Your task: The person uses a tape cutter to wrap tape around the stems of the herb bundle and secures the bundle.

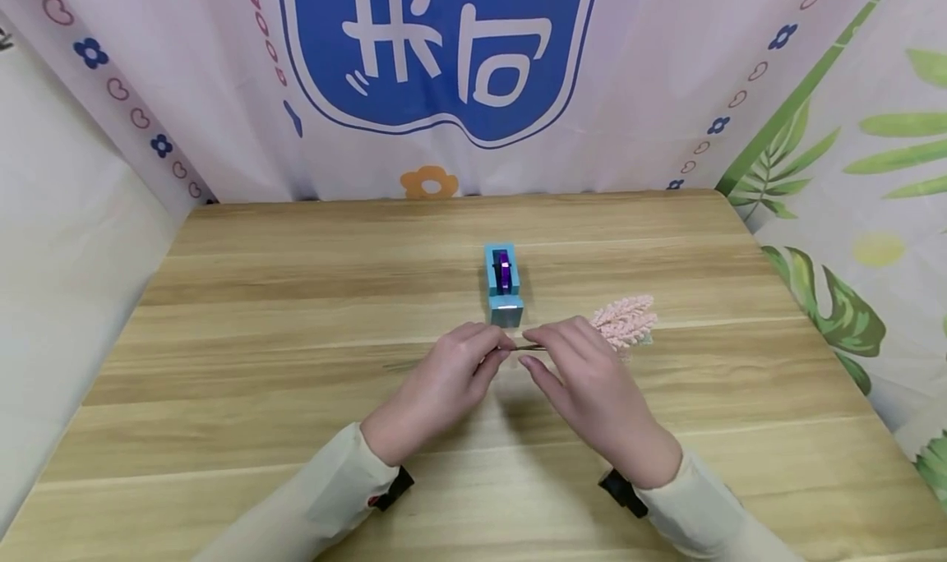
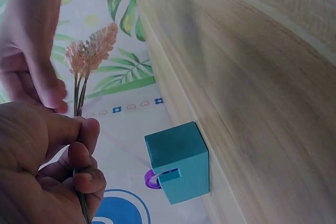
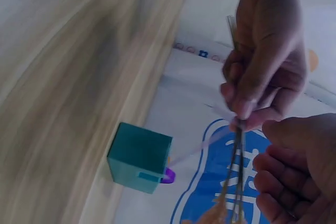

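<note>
My left hand (image 1: pixel 451 373) pinches the thin stems (image 1: pixel 528 347) of a small bunch of pink artificial flowers (image 1: pixel 625 322) between thumb and fingers. In the left wrist view the flower heads (image 2: pixel 92 51) stand beyond both hands, and the lower stems run out below the left hand. Beside the stems is my right hand (image 1: pixel 595 381), its thumb and forefinger apart. The right wrist view shows the right hand's fingers (image 3: pixel 275 184) loosely bent, next to the stems without gripping them. Just beyond the hands stands a blue tape dispenser (image 1: pixel 506 314) with a purple roll (image 1: pixel 505 273).
The wooden table (image 1: pixel 296 299) spreads around the hands. A printed curtain (image 1: pixel 651 94) with a blue badge hangs behind its far edge, and a leaf-patterned cloth (image 1: pixel 873 241) hangs along the right side.
</note>
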Demonstrator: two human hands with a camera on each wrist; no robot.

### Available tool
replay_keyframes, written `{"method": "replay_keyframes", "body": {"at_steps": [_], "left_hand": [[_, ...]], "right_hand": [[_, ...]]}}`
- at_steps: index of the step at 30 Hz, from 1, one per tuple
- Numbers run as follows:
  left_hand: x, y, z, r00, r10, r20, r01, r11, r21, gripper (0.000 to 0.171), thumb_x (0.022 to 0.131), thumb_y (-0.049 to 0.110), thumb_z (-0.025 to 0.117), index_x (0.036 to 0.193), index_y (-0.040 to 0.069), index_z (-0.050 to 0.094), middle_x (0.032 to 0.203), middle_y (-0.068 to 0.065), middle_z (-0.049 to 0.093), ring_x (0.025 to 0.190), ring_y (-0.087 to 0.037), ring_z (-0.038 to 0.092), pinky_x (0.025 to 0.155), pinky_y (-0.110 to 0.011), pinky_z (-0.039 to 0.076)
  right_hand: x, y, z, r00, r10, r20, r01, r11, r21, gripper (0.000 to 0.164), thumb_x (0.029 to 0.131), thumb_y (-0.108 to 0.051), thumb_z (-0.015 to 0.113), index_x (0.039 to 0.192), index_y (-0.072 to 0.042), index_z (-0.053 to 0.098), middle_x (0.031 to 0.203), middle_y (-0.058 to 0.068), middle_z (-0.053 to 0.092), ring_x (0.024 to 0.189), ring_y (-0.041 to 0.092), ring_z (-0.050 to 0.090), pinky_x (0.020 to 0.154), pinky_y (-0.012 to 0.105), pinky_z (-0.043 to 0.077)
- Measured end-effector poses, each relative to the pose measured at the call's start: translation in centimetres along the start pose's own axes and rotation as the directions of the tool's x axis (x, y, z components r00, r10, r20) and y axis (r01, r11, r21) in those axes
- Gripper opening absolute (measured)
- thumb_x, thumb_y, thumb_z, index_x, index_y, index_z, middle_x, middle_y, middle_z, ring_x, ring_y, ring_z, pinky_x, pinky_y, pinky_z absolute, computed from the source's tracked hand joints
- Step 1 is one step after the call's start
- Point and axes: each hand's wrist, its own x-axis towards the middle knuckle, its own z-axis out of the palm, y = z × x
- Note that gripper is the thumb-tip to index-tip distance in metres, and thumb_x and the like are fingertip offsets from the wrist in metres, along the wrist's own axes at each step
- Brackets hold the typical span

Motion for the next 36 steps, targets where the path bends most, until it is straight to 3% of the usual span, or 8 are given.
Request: {"method": "replay_keyframes", "body": {"at_steps": [7, 22, 36], "left_hand": [[0.1, 0.3, 0.0, 1.0, -0.005, 0.015, 0.005, 1.0, 0.008, 0.007, 0.101, 0.005, 0.067, 0.105, 0.008, 0.073, 0.101, -0.003, 0.077, 0.092, -0.014, 0.07, 0.08, -0.026, 0.061], [0.2, 0.5, -0.1, 1.0, -0.014, 0.012, 0.014, 1.0, 0.017, 0.005, 0.099, 0.005, 0.07, 0.103, 0.007, 0.073, 0.097, -0.003, 0.076, 0.085, -0.013, 0.067, 0.075, -0.023, 0.058], [0.4, 0.6, -0.3, 0.995, -0.084, 0.049, 0.084, 0.996, 0.005, 0.008, 0.101, 0.007, 0.069, 0.103, 0.003, 0.075, 0.095, -0.005, 0.075, 0.082, -0.013, 0.063, 0.073, -0.024, 0.056]], "right_hand": [[0.3, 1.2, 1.2, 0.998, -0.045, 0.037, 0.048, 0.995, -0.09, 0.027, 0.087, -0.012, 0.085, 0.109, -0.004, 0.072, 0.1, 0.005, 0.076, 0.092, 0.018, 0.068, 0.079, 0.032, 0.059], [0.7, 1.1, 1.3, 0.997, -0.05, 0.064, 0.058, 0.99, -0.128, 0.016, 0.09, -0.013, 0.083, 0.103, -0.007, 0.076, 0.095, 0.001, 0.076, 0.088, 0.015, 0.069, 0.076, 0.027, 0.061], [0.5, 1.6, 1.6, 0.988, -0.147, 0.053, 0.154, 0.974, -0.165, 0.008, 0.089, -0.011, 0.082, 0.095, -0.008, 0.078, 0.09, 0.0, 0.077, 0.085, 0.014, 0.07, 0.077, 0.027, 0.06]]}}
